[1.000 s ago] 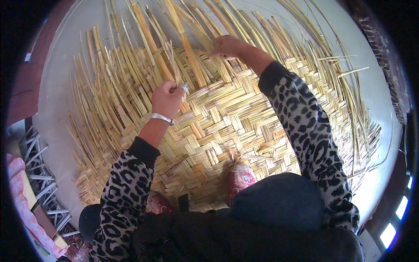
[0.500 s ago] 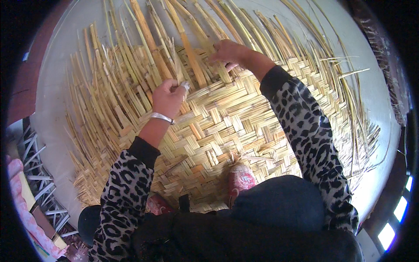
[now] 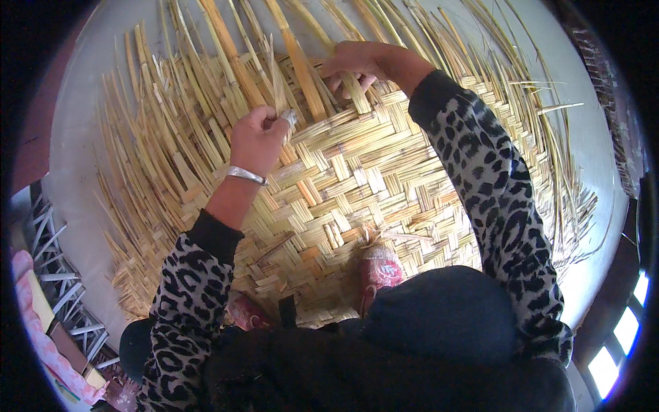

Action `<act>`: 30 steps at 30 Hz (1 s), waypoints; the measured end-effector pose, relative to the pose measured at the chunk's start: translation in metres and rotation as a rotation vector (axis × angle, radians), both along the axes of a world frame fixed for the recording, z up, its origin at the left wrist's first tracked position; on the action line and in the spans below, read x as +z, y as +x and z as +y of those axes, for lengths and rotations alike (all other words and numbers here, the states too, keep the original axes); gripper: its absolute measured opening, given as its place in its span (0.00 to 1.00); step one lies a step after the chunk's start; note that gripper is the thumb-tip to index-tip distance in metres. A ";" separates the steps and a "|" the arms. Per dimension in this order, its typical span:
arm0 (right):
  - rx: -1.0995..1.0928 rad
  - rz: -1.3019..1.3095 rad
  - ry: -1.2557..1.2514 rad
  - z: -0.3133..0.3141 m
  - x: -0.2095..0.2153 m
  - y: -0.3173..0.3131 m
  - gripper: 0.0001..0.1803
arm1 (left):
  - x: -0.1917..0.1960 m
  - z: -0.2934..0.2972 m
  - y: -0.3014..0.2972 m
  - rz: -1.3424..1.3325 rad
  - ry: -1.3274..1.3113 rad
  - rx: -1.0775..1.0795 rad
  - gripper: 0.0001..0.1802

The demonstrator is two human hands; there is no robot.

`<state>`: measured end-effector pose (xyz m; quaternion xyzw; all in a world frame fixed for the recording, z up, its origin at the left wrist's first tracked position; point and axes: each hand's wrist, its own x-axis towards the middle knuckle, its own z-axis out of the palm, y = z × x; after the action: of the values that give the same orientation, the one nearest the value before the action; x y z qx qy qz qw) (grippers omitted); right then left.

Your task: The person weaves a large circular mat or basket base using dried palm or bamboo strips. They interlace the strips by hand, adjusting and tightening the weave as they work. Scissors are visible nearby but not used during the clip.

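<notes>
A partly woven mat point(image 3: 371, 182) of flat, straw-coloured split reeds lies under me, with a zigzag pattern in its near part. At its upper left working edge, my left hand point(image 3: 255, 143) is closed in a pinch beside an upright thin reed strip point(image 3: 276, 84). A whitish wrapping shows at its thumb, and what sits between the fingers is hidden. Farther up and to the right, my right hand point(image 3: 358, 60) is curled around a flat reed strip point(image 3: 355, 95), whose lower end meets the woven edge. Between both hands stands a wider golden strip point(image 3: 300, 65).
Long loose strips point(image 3: 161, 113) fan out from the mat's far and left edges over the grey floor point(image 3: 79, 137). My red patterned shoes point(image 3: 382, 271) rest on the mat. At the lower left are a grey lattice point(image 3: 58, 278) and pink cloth point(image 3: 34, 295).
Both hands have shifted a little farther up in the picture. More of the flat strip's lower end shows below my right hand. The view itself has moved slightly.
</notes>
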<state>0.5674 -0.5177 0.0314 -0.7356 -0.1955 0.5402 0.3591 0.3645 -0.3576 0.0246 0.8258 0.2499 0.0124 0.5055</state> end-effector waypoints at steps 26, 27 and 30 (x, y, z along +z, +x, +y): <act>-0.101 0.170 0.238 -0.013 -0.039 -0.012 0.13 | -0.012 -0.002 0.000 0.001 -0.122 0.047 0.09; -0.177 0.247 0.273 -0.013 -0.042 -0.015 0.14 | -0.012 -0.003 0.000 -0.003 -0.137 0.051 0.09; -0.205 0.285 0.289 -0.015 -0.053 -0.012 0.16 | -0.013 -0.003 0.000 0.000 -0.151 0.056 0.09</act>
<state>0.5554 -0.5328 -0.0214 -0.6089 -0.1425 0.5656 0.5376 0.3649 -0.3601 0.0119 0.7779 0.2729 0.0075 0.5660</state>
